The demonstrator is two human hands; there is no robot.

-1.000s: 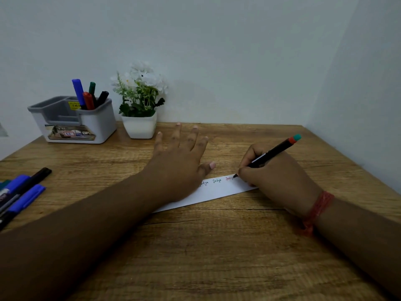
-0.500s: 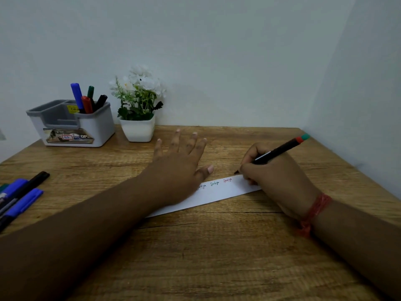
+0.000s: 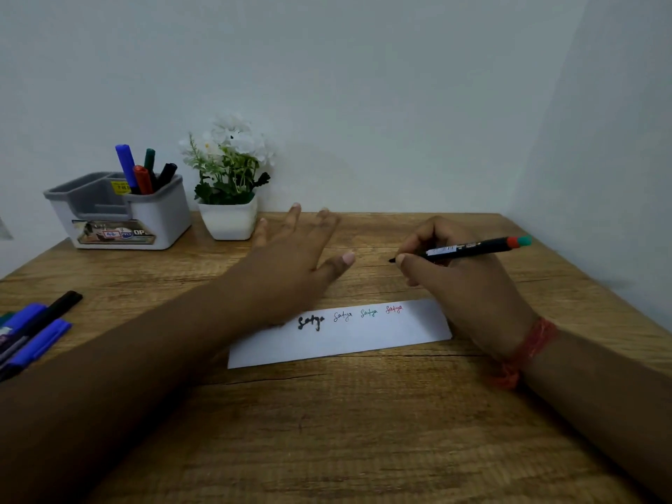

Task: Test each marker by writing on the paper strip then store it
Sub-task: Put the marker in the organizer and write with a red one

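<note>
A white paper strip (image 3: 349, 336) lies on the wooden table (image 3: 327, 431) with several small words written on it in black, green and red. My right hand (image 3: 458, 281) holds a black marker (image 3: 469, 247) with a red and green end, its tip raised off the paper and pointing left. My left hand (image 3: 291, 263) hovers with fingers spread above the strip's far left part; the forearm hides the strip's left end.
A white and grey organizer (image 3: 120, 212) at the back left holds several upright markers (image 3: 142, 172). Beside it stands a white pot of white flowers (image 3: 229, 198). Several blue and black markers (image 3: 32, 336) lie at the table's left edge. Walls close the back and right.
My right hand has lifted the marker tip off the strip and moved away from it. My left hand has risen off the paper, uncovering more of the written words.
</note>
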